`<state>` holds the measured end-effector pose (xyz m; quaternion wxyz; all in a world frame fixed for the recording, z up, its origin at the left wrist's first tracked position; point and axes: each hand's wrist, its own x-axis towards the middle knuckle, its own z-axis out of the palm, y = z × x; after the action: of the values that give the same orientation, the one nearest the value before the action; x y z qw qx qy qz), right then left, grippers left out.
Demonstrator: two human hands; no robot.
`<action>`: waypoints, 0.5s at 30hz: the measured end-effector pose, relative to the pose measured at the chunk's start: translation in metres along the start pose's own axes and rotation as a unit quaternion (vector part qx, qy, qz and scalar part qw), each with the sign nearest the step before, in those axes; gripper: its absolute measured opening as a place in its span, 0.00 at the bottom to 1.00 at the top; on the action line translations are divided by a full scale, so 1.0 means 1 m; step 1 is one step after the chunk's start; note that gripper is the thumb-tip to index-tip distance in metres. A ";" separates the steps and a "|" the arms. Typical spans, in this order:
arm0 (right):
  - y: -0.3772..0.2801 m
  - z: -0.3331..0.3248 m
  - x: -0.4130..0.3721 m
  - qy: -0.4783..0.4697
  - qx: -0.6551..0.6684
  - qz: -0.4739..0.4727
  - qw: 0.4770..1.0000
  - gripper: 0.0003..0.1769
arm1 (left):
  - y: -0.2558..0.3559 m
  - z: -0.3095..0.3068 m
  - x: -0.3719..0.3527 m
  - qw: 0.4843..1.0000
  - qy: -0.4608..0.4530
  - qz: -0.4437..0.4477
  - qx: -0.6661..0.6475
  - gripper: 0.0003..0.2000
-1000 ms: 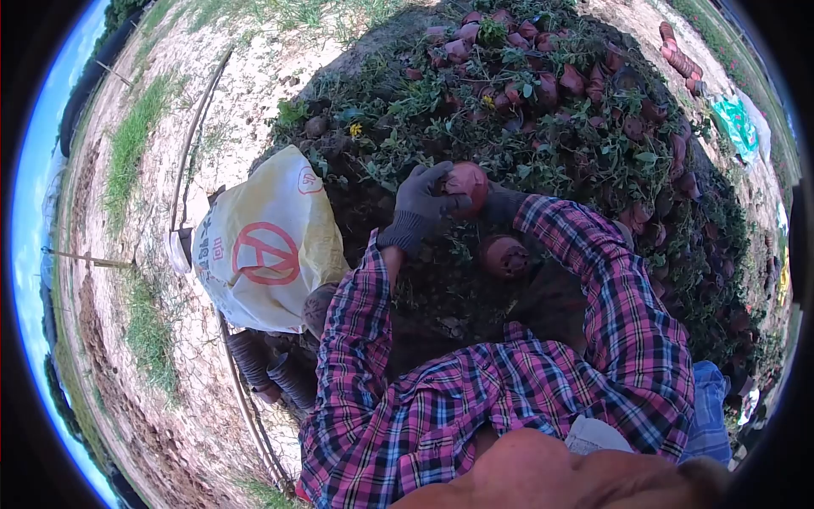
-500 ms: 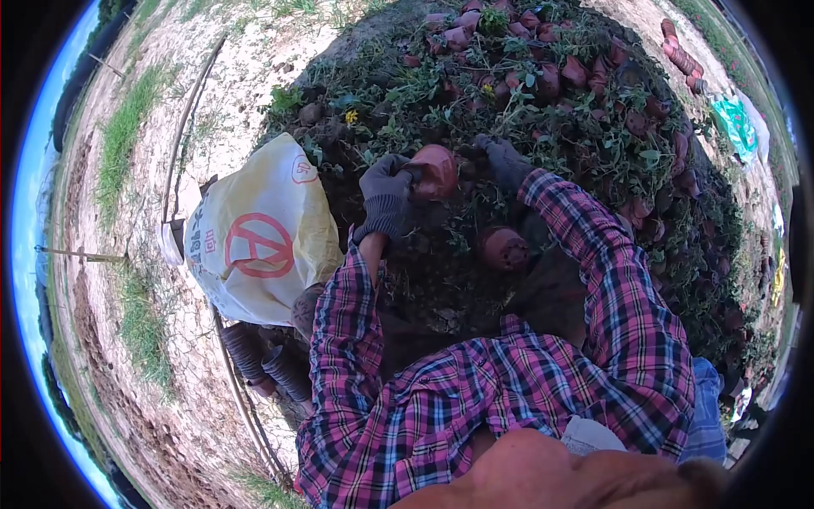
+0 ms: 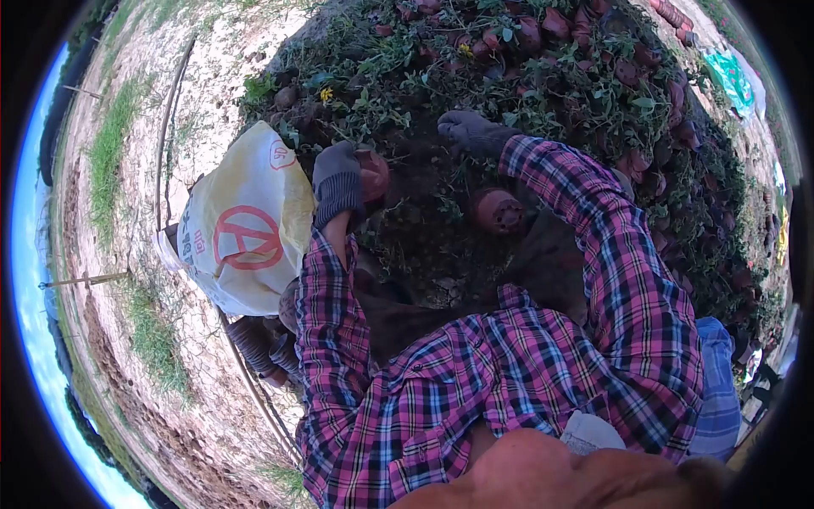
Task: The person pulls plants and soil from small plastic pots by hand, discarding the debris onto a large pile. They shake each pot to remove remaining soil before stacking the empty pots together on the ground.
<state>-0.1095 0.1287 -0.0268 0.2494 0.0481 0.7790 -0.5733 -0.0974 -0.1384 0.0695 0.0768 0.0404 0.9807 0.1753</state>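
Left hand (image 3: 337, 182) holds pot (image 3: 373, 174) over weedy soil (image 3: 424, 246) in dry field (image 3: 212, 102)

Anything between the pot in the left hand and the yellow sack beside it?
Nothing visible but the left hand itself: its glove covers the side of the pot that faces the sack.

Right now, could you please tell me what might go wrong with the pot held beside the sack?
The left hand grips the pot one-handed beside the sack; it could slip and drop onto the soil. The right hand rests among tangled plants, so stems might get crushed or snag its fingers.
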 end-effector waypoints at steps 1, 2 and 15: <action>-0.002 -0.006 -0.010 0.020 -0.021 -0.022 0.999 0.14 | 0.005 0.005 -0.001 1.000 0.027 0.011 -0.001 0.11; -0.001 -0.013 -0.021 0.035 -0.061 -0.015 0.997 0.15 | 0.011 0.013 -0.002 0.998 0.052 0.023 -0.001 0.12; -0.012 -0.070 -0.149 -0.202 -0.347 -0.056 0.914 0.56 | 0.128 0.078 -0.068 0.914 -0.173 0.098 -0.352 0.06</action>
<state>-0.0080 0.2205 0.0654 0.3701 -0.2019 0.8632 -0.2779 -0.0108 0.0000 0.0514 0.2370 0.1365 0.8178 0.5063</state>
